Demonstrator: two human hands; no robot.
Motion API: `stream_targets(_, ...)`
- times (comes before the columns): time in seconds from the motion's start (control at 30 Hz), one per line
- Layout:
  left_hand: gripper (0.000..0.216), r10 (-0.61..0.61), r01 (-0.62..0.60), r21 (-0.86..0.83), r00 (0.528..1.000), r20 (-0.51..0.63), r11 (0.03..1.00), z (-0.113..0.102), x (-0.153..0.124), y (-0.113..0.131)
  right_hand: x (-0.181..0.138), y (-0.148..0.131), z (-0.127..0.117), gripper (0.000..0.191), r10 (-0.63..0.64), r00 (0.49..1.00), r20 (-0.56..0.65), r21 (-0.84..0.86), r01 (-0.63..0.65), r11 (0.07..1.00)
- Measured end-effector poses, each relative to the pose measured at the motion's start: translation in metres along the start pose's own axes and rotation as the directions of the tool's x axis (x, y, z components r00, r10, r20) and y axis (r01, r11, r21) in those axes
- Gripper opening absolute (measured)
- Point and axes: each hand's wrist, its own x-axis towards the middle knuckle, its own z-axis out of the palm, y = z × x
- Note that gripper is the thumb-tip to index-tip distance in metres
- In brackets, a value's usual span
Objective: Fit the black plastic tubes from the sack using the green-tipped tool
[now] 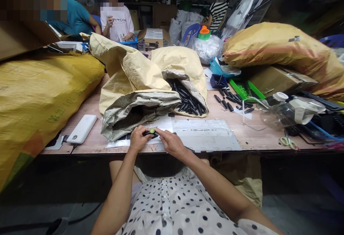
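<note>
At the table's front edge, my left hand (138,139) is closed around a small black part with a round yellow-green spot (152,130) on top. From the other side, the fingers of my right hand (172,144) are pinched together at the same part; its exact kind is too small to make out. Just beyond my hands lies an open paper sack (126,66) with a grey lining and a dark mouth. Behind it to the right, a second sack (180,57) spills black pen-like pieces (188,102). Under my right hand is a flat silvery sheet (204,134).
A white power bank (82,128) lies left, beside a large yellow sack (45,98). To the right are loose black pieces (228,102), a green tray (245,89), a clear plastic jug (285,113) and scissors (288,142). People sit across the table.
</note>
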Motion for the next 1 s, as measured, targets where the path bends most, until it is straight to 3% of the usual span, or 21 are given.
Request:
stream_targets(0.13, 0.009, -0.016, 0.016, 0.005, 1.0, 0.022, 1.0, -0.001, 0.001, 0.003, 0.001, -0.011, -0.002, 0.056, 0.01, 1.0, -0.018, -0.017, -0.011, 1.0)
stream_targets(0.33, 0.007, -0.049, 0.049, -0.006, 0.999, 0.011, 0.999, -0.002, 0.0, 0.008, 0.002, -0.019, -0.011, 0.055, 0.083, 0.988, 0.127, -0.036, -0.079, 0.996)
stream_targets(0.5, 0.01, -0.046, 0.046, -0.031, 0.999, 0.008, 0.998, 0.0, 0.0, 0.007, 0.0, -0.011, -0.01, 0.055, 0.084, 0.996, 0.009, 0.059, -0.084, 0.995)
stream_targets(0.77, 0.01, -0.03, 0.031, -0.033, 1.0, 0.005, 0.999, 0.001, -0.001, 0.007, -0.001, 0.007, 0.008, 0.051, 0.09, 0.992, -0.084, 0.101, -0.081, 0.992)
stream_targets(0.87, 0.01, -0.027, 0.027, -0.02, 1.0, 0.002, 0.999, 0.001, -0.001, 0.007, 0.012, 0.017, 0.007, 0.046, 0.112, 0.979, -0.167, 0.052, -0.105, 0.993)
stream_targets(1.0, 0.011, -0.02, 0.02, -0.006, 1.0, 0.0, 1.0, 0.0, -0.002, 0.007, 0.034, 0.032, 0.002, 0.041, 0.171, 0.966, -0.195, -0.136, -0.199, 0.97)
